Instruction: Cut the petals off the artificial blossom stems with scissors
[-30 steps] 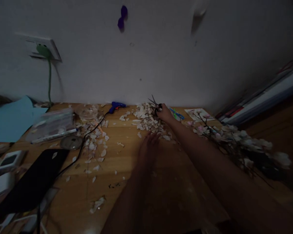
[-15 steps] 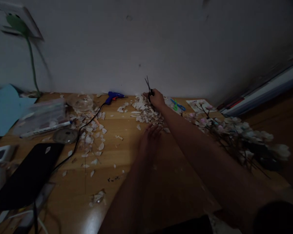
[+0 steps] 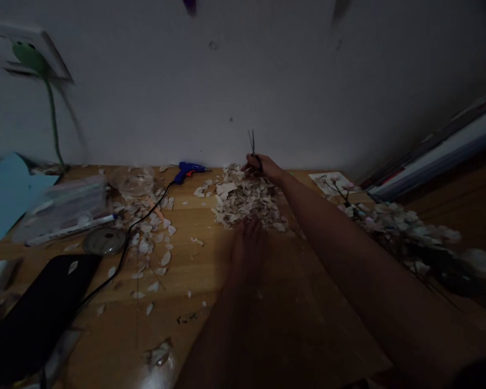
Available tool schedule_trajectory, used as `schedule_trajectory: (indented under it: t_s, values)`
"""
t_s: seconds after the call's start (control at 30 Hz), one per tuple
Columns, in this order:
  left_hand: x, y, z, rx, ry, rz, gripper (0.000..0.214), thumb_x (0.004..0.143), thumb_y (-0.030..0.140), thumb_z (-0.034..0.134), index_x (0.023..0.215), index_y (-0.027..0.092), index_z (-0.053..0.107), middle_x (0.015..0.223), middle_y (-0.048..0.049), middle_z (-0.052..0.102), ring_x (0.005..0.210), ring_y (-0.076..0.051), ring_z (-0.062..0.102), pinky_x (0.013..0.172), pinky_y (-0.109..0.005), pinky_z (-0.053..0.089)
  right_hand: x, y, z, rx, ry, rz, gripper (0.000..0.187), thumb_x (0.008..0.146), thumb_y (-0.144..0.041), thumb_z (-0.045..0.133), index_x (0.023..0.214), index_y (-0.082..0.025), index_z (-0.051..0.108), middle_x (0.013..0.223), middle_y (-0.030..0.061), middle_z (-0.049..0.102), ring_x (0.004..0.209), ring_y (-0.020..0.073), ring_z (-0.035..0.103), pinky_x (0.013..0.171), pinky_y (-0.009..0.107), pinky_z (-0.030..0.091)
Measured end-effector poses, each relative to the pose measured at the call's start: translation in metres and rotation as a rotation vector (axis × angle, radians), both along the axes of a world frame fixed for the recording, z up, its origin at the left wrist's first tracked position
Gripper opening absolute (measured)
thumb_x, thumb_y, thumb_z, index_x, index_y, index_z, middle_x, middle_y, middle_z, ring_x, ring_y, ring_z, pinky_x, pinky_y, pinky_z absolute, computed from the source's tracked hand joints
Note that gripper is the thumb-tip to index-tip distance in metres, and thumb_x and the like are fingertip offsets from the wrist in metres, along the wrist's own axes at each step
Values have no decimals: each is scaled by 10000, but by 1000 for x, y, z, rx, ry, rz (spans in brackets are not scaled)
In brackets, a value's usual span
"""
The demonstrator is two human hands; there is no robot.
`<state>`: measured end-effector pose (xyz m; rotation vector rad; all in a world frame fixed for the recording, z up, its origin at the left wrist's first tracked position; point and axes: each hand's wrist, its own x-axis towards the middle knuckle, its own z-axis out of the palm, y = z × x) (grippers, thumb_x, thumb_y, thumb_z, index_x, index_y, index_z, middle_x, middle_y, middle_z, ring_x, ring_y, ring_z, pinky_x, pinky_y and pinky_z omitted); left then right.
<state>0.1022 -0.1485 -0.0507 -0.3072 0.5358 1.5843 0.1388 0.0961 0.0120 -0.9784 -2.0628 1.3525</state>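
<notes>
Grey wall (image 3: 227,102) at the back, dim light, w/ a green plug (image 3: 30,56) in the socket (image 3: 56,56) at far L. Below it we've got a wooden desk (image 3: 204,267), its far edge up against the wall.

Our R hand (image 3: 267,166) has the scissors (image 3: 252,143), fingers wrapped round the handles at the far side of the heap (image 3: 247,200). Blades point up, tips slightly apart, seen against the wall. So the scissors are above the desk, nr its back edge. Heap = pale scraps, piled loosely mid-desk.

Our L hand (image 3: 248,246) is at the heap's near edge, fingertips fwd; it's dark & blurred, so we can't tell if those fingers are pinching a scrap or just resting.

L of the heap we see a blue glue gun (image 3: 189,172), its black cord (image 3: 125,246) running twd us past loose petals (image 3: 146,246), a clear bowl (image 3: 133,181) and a round lid (image 3: 104,241). Farther L: a pen (image 3: 73,229) by a clear pack (image 3: 75,197), then blue paper (image 3: 4,197). Black pad (image 3: 44,313) lies nearer us w/ one petal on it. R side: flowers (image 3: 409,227) on branches, plus a white card (image 3: 326,183) behind.
</notes>
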Motion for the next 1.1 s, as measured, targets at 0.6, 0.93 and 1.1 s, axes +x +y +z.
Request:
schedule_trajectory:
  t_s: [0.6,0.93,1.1]
  values:
    - [-3,-5,3,225,17,-69,325,878,265,569,591,182,441,493,44,396,438,-81,397,475,-224,319,39,-41,32,351,-227,247,410,814,-471,648,1053,-146,582,1082,101,645,961,216,572,828,321,466]
    - [-7,-11,4,270,-27,-25,470,927,319,492,534,194,267,448,65,181,376,-82,170,411,-255,134,25,-68,-26,645,-332,389,338,756,-219,628,1081,-129,604,1079,108,630,975,222,554,883,348,438]
    - [-7,-6,-4,226,-63,-38,480,922,334,504,529,192,267,434,62,195,366,-79,162,401,-252,105,23,-23,29,395,-104,179,346,819,-469,608,957,-153,640,928,70,678,863,199,593,804,324,460]
